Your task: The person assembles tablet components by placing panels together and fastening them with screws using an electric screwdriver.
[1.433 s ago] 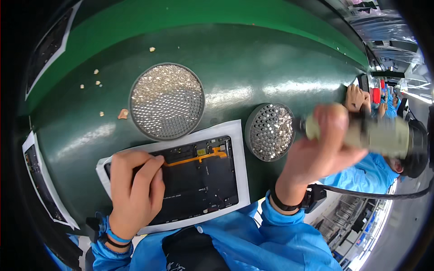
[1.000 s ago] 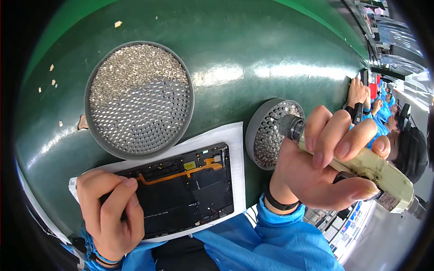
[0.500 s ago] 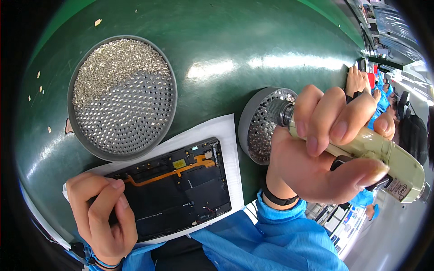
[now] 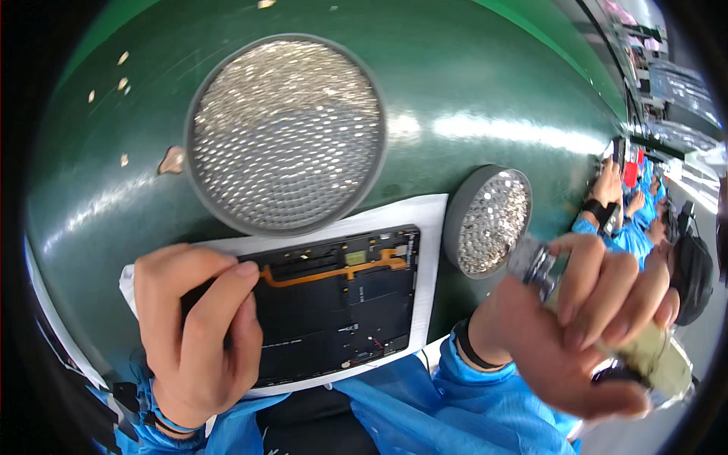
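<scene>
Matte black and flat, an opened tablet-like device (image 4: 334, 315) lies on a white sheet (image 4: 430, 250) by the near edge of the glossy green tabletop (image 4: 425, 68), an orange ribbon (image 4: 334, 274) bending across its upper part. Over its left end I have the left hand (image 4: 201, 326), fingers curled, tips drawn in; I cannot tell whether they pinch anything. My right hand (image 4: 569, 334), blurred, wraps its fingers around a pale yellow-green power driver (image 4: 652, 355), just beside a small round grey tray (image 4: 457, 220). Toward the far edge, a larger grey tray (image 4: 288, 230) holds glinting metal bits (image 4: 288, 76) over a pitted floor.
</scene>
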